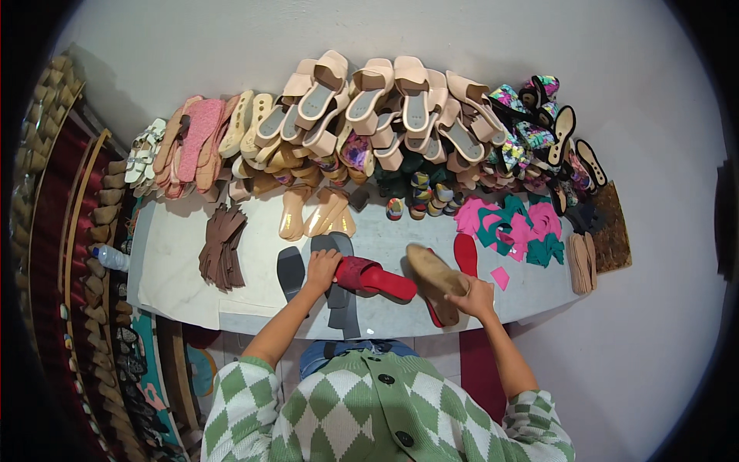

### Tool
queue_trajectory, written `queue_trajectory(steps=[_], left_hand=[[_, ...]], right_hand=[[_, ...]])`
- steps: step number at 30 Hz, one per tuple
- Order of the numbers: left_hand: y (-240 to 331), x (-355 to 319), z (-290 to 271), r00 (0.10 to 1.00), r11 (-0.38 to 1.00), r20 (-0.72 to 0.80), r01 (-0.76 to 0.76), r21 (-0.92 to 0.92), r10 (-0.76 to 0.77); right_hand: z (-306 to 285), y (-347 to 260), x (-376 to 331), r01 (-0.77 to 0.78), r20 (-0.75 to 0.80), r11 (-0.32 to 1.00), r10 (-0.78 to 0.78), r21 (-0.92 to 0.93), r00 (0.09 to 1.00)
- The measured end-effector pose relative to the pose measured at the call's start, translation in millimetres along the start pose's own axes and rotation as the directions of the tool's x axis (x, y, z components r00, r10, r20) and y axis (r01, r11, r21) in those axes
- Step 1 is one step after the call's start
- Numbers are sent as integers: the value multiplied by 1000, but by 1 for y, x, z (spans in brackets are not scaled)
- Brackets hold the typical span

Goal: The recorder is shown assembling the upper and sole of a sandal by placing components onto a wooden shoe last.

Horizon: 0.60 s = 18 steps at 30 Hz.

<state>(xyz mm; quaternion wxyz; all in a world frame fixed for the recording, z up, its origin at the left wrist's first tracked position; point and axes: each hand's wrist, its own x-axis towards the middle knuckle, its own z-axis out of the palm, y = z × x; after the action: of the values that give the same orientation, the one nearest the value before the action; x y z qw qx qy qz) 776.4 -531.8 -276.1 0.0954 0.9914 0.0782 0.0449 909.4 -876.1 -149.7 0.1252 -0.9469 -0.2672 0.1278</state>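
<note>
My left hand (323, 268) is closed on the toe end of a red slide sandal (394, 285) with a dark red patterned strap, its red insole facing up. Grey sole pieces (340, 296) lie under and beside that hand, and a dark sole piece (289, 271) is to its left. My right hand (473, 299) grips a second sandal (433, 271), turned with its tan underside up and red showing at the edges. The two sandals nearly meet at the middle. Just beyond my right hand lies a red insole (465, 252).
Along the wall, beige heeled sandals (372, 88) are piled on the table (173, 266), with patterned ones (531, 135) to the right. Brown strips (223, 246) lie left; pink and green pieces (517, 223) lie right. A shoe-last rack (100, 269) stands left.
</note>
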Motion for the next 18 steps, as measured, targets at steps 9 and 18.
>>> queue_trajectory(steps=[9, 18], left_hand=[[1, -1, 2, 1000, 998, 3, 6, -60, -6], [10, -8, -3, 995, 988, -17, 93, -120, -95]], right_hand=[[29, 21, 20, -307, -193, 937, 337, 168, 921], [76, 48, 20, -460, -291, 874, 485, 153, 825]])
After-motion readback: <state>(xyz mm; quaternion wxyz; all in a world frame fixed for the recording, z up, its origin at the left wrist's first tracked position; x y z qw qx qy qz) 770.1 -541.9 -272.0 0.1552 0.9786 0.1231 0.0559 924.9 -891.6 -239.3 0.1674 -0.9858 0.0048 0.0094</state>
